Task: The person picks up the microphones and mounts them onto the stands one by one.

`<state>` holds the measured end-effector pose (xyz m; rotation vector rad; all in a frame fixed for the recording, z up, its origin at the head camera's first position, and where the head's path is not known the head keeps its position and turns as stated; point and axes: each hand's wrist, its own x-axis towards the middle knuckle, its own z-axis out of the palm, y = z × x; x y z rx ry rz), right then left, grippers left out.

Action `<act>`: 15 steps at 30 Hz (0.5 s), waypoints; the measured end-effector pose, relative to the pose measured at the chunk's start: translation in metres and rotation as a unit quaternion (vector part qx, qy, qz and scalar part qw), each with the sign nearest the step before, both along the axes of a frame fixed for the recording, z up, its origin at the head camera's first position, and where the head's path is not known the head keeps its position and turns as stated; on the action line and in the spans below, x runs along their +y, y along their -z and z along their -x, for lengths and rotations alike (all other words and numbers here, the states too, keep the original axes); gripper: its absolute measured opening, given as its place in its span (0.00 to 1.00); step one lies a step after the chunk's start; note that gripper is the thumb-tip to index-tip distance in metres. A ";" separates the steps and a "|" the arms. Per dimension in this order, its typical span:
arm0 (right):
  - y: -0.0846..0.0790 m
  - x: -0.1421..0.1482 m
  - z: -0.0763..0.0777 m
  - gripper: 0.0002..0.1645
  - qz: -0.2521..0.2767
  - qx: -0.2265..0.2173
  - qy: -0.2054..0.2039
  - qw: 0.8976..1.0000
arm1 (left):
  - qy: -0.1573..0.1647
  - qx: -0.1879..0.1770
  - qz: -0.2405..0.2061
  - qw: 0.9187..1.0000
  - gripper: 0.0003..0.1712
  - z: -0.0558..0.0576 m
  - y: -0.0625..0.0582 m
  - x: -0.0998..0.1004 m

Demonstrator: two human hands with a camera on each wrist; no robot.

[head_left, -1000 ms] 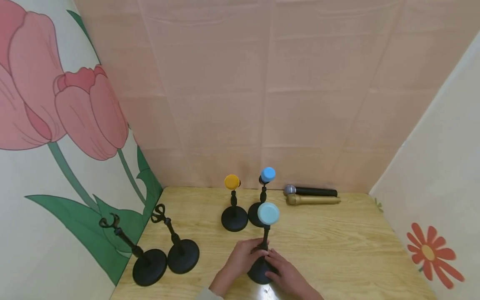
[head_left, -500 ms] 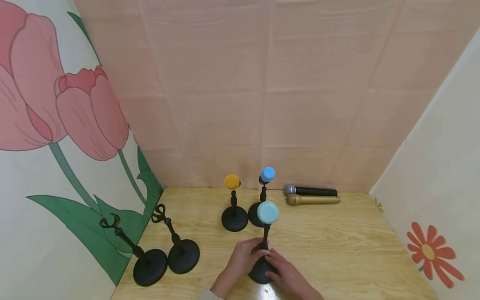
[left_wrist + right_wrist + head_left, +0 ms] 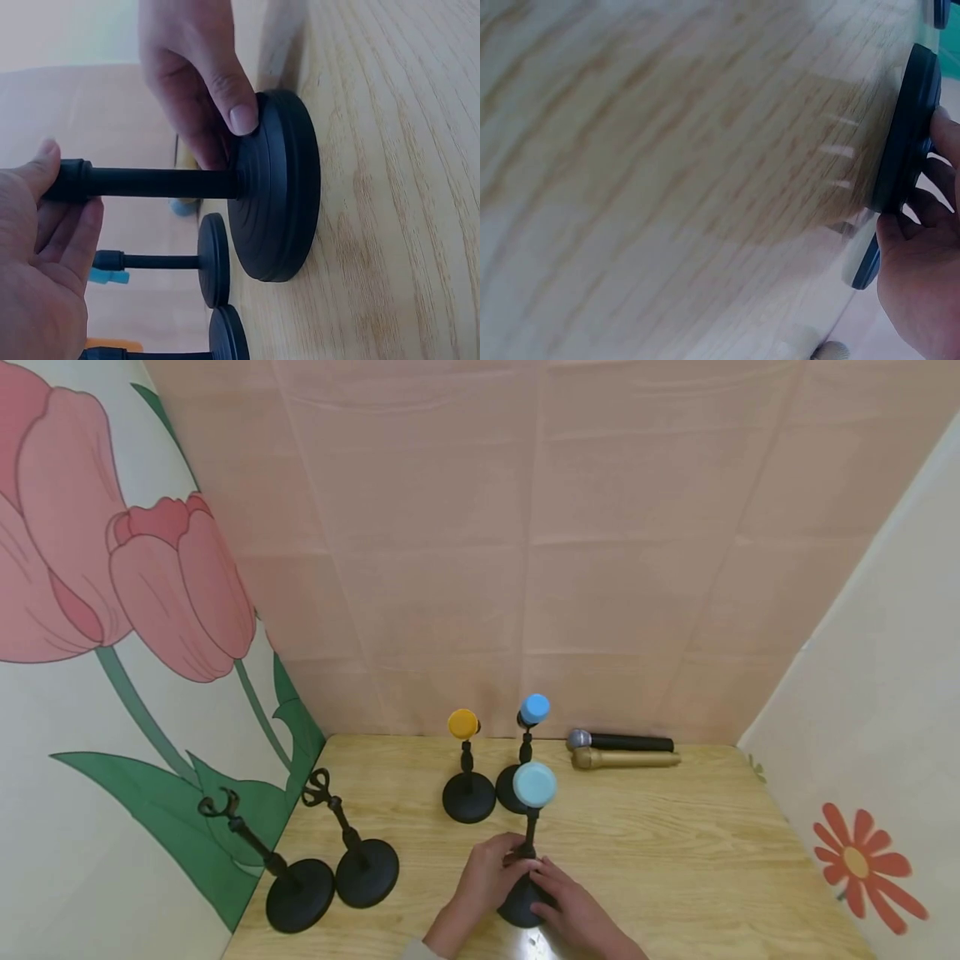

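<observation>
A black microphone stand [image 3: 531, 835] with a round base stands upright at the front of the table, topped by a light-blue round-ended piece [image 3: 535, 785]. My left hand [image 3: 483, 877] pinches its pole at the collar between thumb and fingers, as the left wrist view shows. Low down, my right hand [image 3: 577, 910] holds the base [image 3: 274, 187], its thumb pressed on the upper face and fingers on the far side of the pole. In the right wrist view, thumb and fingers [image 3: 930, 206] span the base's edge, which sits on the wood.
Behind are two similar stands, one with a yellow top [image 3: 463, 724], one with a blue top [image 3: 536, 709]. Two stands with bare clips [image 3: 300, 893] [image 3: 367, 872] are at left. A black microphone [image 3: 630, 742] and a gold one [image 3: 630, 760] lie at the back right of the wooden table [image 3: 712, 843].
Both hands keep their hold on the stand. The light-blue top has shifted very slightly; everything else stays put.
</observation>
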<state>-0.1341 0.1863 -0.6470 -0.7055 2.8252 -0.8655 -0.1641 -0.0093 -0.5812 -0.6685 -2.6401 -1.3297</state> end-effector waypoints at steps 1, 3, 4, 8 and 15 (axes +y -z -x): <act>0.000 0.000 0.000 0.30 0.000 0.001 0.000 1.000 | -0.003 0.004 0.002 1.000 0.12 0.000 0.000 0.000; 0.000 0.000 0.000 0.31 0.001 0.002 -0.001 1.000 | -0.008 0.008 0.001 1.000 0.11 0.000 0.001 0.000; 0.000 0.000 0.000 0.31 0.000 0.004 -0.001 1.000 | -0.010 0.005 -0.001 1.000 0.11 0.000 0.001 0.001; 0.000 0.000 0.001 0.31 0.003 0.005 0.000 1.000 | -0.015 -0.011 -0.015 1.000 0.11 0.001 0.002 0.002; 0.001 0.000 0.001 0.30 0.005 0.000 -0.002 1.000 | -0.032 -0.046 -0.022 0.998 0.14 0.001 0.000 0.006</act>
